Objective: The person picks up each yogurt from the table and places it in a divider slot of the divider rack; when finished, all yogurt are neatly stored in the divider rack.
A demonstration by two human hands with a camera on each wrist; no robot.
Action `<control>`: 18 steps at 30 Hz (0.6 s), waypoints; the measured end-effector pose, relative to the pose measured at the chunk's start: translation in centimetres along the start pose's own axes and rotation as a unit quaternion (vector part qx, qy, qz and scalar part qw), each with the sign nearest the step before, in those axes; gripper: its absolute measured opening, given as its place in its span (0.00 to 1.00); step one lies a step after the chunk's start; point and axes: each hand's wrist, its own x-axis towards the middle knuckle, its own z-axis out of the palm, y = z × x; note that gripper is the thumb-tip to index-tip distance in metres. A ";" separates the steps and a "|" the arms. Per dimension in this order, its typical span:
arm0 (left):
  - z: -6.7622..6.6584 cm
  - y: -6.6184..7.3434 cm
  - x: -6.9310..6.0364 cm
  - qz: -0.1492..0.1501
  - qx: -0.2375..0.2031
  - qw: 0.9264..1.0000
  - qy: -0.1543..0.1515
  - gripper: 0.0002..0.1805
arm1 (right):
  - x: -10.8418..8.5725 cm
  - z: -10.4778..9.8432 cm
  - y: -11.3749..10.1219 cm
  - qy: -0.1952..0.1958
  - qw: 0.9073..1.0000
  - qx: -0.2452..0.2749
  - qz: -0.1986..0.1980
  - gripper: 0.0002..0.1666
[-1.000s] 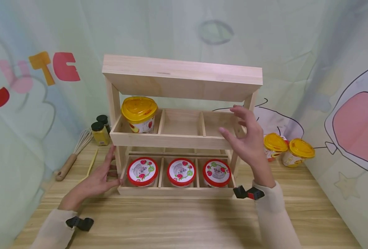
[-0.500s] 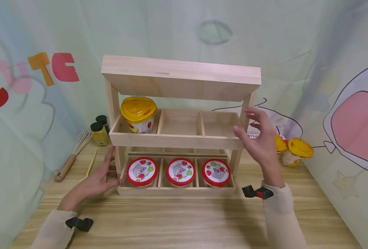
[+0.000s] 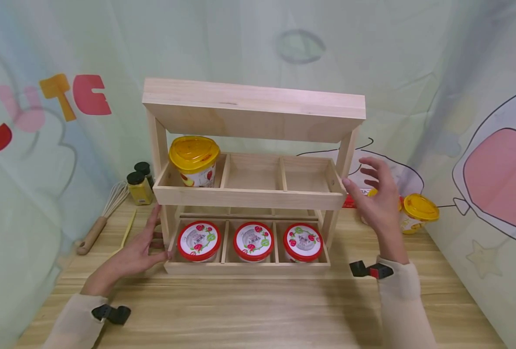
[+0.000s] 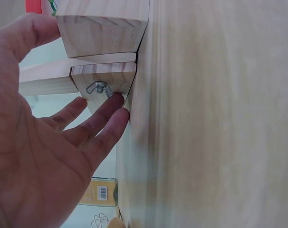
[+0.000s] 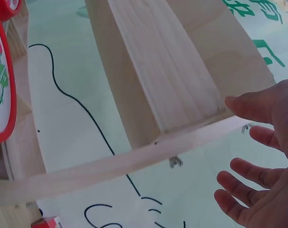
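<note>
A two-tier wooden rack (image 3: pixel 249 198) stands on the table. Its upper left compartment holds a yellow-lidded cup (image 3: pixel 194 154). Red-rimmed round tubs (image 3: pixel 254 241) fill the three front lower compartments. My left hand (image 3: pixel 136 249) rests against the rack's lower left side. In the left wrist view its thumb touches a wooden corner, and its fingers lie by a wing nut (image 4: pixel 100 87). My right hand (image 3: pixel 379 206), fingers spread and holding nothing, hovers at the upper tier's right end. Behind it, another yellow-lidded cup is mostly hidden; a further yellow-lidded cup (image 3: pixel 419 213) shows beside it.
On the left lie a whisk (image 3: pixel 102 217) and a thin yellow stick (image 3: pixel 129 229). Two black-capped jars, one a yellow jar (image 3: pixel 140 188), stand behind them. A red box (image 3: pixel 350 200) sits behind the rack's right side. Printed curtains (image 3: pixel 471 160) hang around the table.
My right hand has moved rightward from the upper right compartment to outside the rack's right end, covering more of one yellow-lidded cup. The left hand stays in place.
</note>
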 end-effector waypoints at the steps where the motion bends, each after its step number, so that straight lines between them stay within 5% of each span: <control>1: 0.0 0.0 0.0 -0.001 -0.001 1.000 -0.001 0.74 | 0.0 -0.1 0.3 0.001 1.000 -0.003 0.004 0.39; 12: 0.0 0.0 0.0 0.005 -0.005 1.000 -0.001 0.74 | 0.0 -0.5 3.7 0.009 0.998 -0.039 0.052 0.40; 18: -0.1 0.0 0.0 -0.004 -0.004 1.000 -0.004 0.74 | 0.0 -0.6 6.3 0.031 0.991 -0.047 0.119 0.40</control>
